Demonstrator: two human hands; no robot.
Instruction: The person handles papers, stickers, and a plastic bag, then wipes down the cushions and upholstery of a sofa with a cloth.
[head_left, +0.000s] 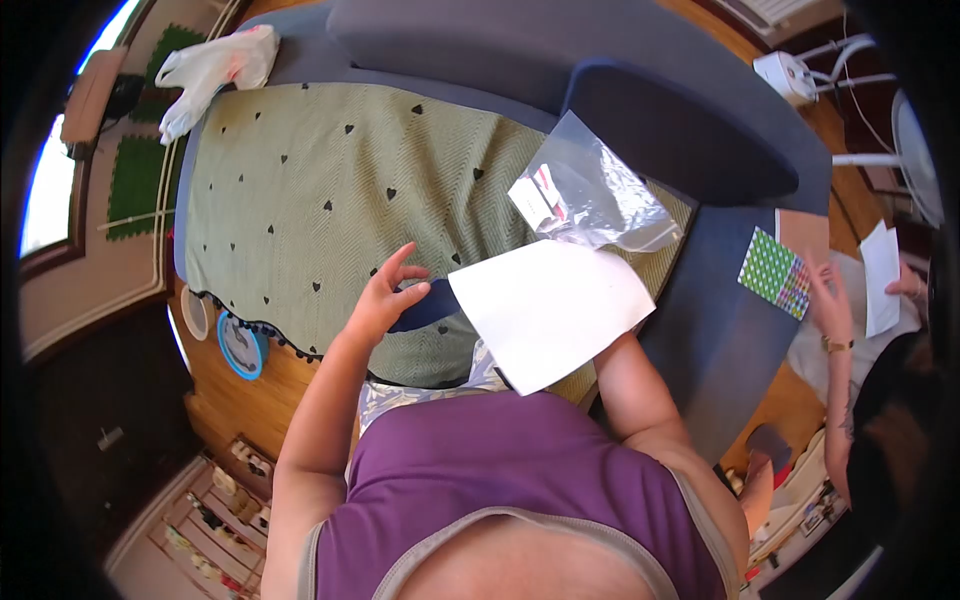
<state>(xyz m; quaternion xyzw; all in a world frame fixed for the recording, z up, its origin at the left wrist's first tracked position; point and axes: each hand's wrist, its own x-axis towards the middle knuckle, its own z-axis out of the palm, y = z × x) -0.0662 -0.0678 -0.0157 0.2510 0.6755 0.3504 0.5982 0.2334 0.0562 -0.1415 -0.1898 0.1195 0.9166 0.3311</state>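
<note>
A blank white sheet of paper (555, 310) is held up in front of my lap. My right forearm runs beneath its right edge, so the sheet covers my right hand and its fingers; the paper appears to rest in that hand. My left hand (385, 295) is off the sheet's left side, fingers apart, with nothing in it. Close by that hand lies a dark blue thing (432, 306), partly under the paper; its kind is unclear. Just beyond the sheet is a clear plastic bag (610, 195) with a red-and-white piece (540, 198) at its left end.
A green blanket with hearts (310, 160) covers the grey sofa (440, 50). A dark cushion (680, 130) leans at the back. At right, another person's hands (832, 305) are beside a green dotted sheet (772, 270) and white paper (880, 280). A white bag (225, 75) sits far left.
</note>
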